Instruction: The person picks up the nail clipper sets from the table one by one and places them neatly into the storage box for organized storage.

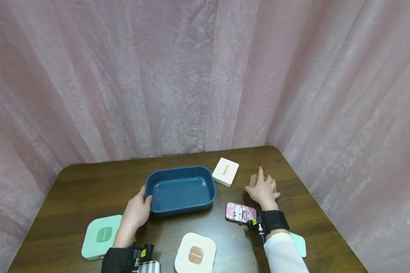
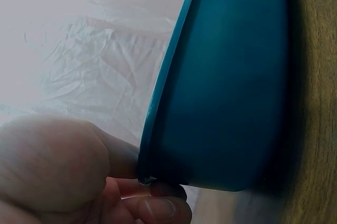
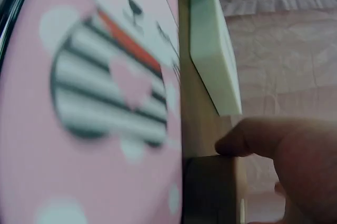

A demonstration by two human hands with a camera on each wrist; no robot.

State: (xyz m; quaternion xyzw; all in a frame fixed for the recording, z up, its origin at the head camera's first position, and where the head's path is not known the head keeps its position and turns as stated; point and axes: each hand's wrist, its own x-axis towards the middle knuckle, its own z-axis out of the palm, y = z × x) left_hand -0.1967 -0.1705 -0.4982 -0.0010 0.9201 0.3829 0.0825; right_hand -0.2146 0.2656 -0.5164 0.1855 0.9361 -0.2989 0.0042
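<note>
OK, left hand [image 1: 136,210] pinches the left rim of the blue tray [image 1: 181,191], which sits toward the rear edge of the desk [image 1: 322,237]. Right hand [image 1: 263,190] is near the right rear corner, fingers spread wide, thumb at a brown box [image 3: 211,190]. White box [image 1: 226,171] sits by the rear edge, between tray and right hand. Pink patterned case [image 1: 240,213] lies frontward of that hand; green box [image 1: 100,231] toward the left edge.

Around a pink patterned case [image 1: 240,213], a small white box [image 1: 226,172] was seen at eleven o'clock, a mint item [image 1: 298,244] at four, a rounded white box [image 1: 195,253] at eight, a green box [image 1: 101,236] at nine, and a pink curtain [image 1: 240,94] at twelve.
</note>
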